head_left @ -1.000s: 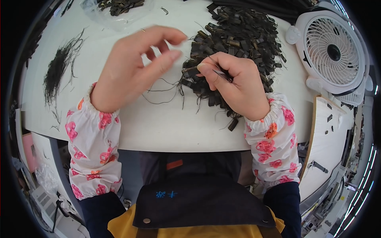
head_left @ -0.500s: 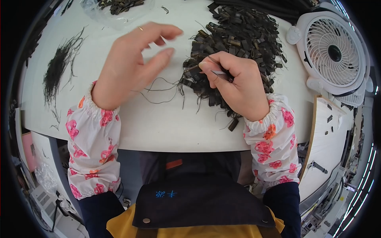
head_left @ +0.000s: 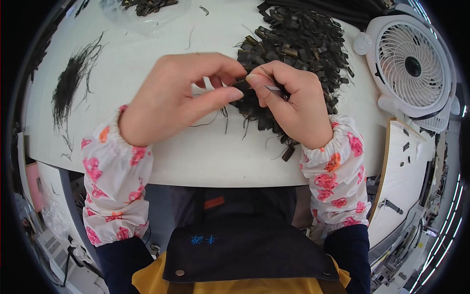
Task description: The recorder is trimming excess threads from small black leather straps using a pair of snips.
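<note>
My right hand (head_left: 296,103) is closed round a pair of small thread snips (head_left: 277,91), their pointed metal blades showing past the thumb. Its thumb and forefinger also meet at the edge of a small black fabric tab (head_left: 239,86). From the other side my left hand (head_left: 178,95) pinches that same tab between thumb and fingers. Fine dark threads trail below the tab onto the table. Both hands are at the left edge of a big pile of black tabs (head_left: 306,46) with frayed thread ends. The fingers partly hide the tab.
A white fan (head_left: 411,63) stands right of the pile. Cut black threads (head_left: 73,85) lie in a bunch on the white table (head_left: 215,164) at left. More tabs (head_left: 149,6) sit on clear plastic at the far edge. A light board (head_left: 399,181) leans at right.
My left hand has moved right, from open above the table to pinching the tab beside my right hand. A loose thread now lies farther back on the table. My right hand has barely moved.
</note>
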The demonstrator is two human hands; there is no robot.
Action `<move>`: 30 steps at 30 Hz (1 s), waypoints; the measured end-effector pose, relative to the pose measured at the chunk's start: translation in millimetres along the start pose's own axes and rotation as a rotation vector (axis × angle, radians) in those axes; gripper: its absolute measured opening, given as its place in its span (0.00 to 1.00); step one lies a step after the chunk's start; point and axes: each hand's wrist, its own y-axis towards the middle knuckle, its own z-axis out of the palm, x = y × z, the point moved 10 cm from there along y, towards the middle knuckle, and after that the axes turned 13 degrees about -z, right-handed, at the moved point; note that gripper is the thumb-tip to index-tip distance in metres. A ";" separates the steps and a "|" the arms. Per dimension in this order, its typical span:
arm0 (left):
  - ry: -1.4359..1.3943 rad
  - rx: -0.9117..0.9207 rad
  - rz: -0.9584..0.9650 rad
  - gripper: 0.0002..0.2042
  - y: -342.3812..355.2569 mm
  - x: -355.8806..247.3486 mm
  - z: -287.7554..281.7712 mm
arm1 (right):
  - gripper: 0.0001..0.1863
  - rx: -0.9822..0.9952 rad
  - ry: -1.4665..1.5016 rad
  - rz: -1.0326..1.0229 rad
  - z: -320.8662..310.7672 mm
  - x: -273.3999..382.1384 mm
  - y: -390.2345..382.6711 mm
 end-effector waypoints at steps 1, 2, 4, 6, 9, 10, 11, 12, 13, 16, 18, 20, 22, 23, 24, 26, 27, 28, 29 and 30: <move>-0.041 0.063 -0.078 0.06 0.4 6.2 10.1 | 0.05 -0.001 0.003 -0.003 0.2 1.2 0.5; -0.083 0.126 -0.156 0.06 0.5 12.9 19.2 | 0.05 0.000 -0.016 -0.003 -1.1 2.1 0.5; -0.129 0.098 -0.168 0.04 1.0 16.6 18.5 | 0.05 -0.002 -0.035 -0.004 -0.5 2.5 1.5; -0.149 0.123 -0.138 0.04 -1.1 18.0 20.8 | 0.06 -0.055 0.012 -0.043 -1.3 5.3 4.3; -0.197 0.142 -0.242 0.03 1.2 30.2 18.4 | 0.08 -0.061 -0.032 -0.051 -6.6 6.7 3.3; -0.195 0.143 -0.241 0.03 2.0 30.9 15.6 | 0.08 -0.063 -0.032 -0.052 -7.4 5.7 2.9; -0.190 0.126 -0.262 0.03 2.8 34.0 11.2 | 0.09 -0.085 -0.039 -0.062 -10.2 4.7 2.4; -0.184 0.110 -0.283 0.04 3.2 36.1 6.8 | 0.10 -0.107 -0.047 -0.072 -13.0 4.7 2.0; -0.216 0.131 -0.306 0.05 2.5 36.8 6.3 | 0.10 -0.110 -0.047 -0.070 -13.4 4.8 2.2; -0.408 0.064 -0.282 0.05 1.8 37.4 0.8 | 0.05 -0.053 -0.123 -0.139 -6.0 12.1 3.8; -0.473 0.082 -0.293 0.06 4.9 39.7 9.0 | 0.08 -0.064 -0.087 -0.187 0.8 13.6 1.8; -0.532 0.091 -0.311 0.06 5.8 40.0 15.4 | 0.11 -0.024 -0.068 -0.189 7.0 15.2 2.0; -0.716 0.109 -0.362 0.06 6.6 43.6 23.6 | 0.11 -0.042 -0.183 -0.221 8.1 16.2 0.6; -0.715 0.108 -0.363 0.06 7.1 44.9 25.9 | 0.11 -0.043 -0.181 -0.222 7.9 15.8 0.8; -0.762 0.101 -0.374 0.07 7.3 47.7 27.5 | 0.11 -0.051 -0.191 -0.241 6.7 17.3 0.7; -0.812 0.101 -0.384 0.07 8.6 49.0 28.7 | 0.11 -0.061 -0.206 -0.254 3.0 17.2 -0.4; -0.739 0.079 -0.370 0.07 9.0 47.4 24.4 | 0.11 -0.079 -0.179 -0.231 -0.2 13.8 0.1; -0.667 0.057 -0.356 0.07 9.1 45.5 21.4 | 0.10 -0.096 -0.153 -0.207 -3.2 11.6 0.0; -0.669 0.059 -0.356 0.07 8.7 44.9 22.1 | 0.10 -0.095 -0.154 -0.205 -4.1 13.1 -0.3; -0.610 0.008 -0.298 0.06 8.6 40.1 16.4 | 0.11 -0.088 -0.058 -0.108 -3.5 5.6 -0.9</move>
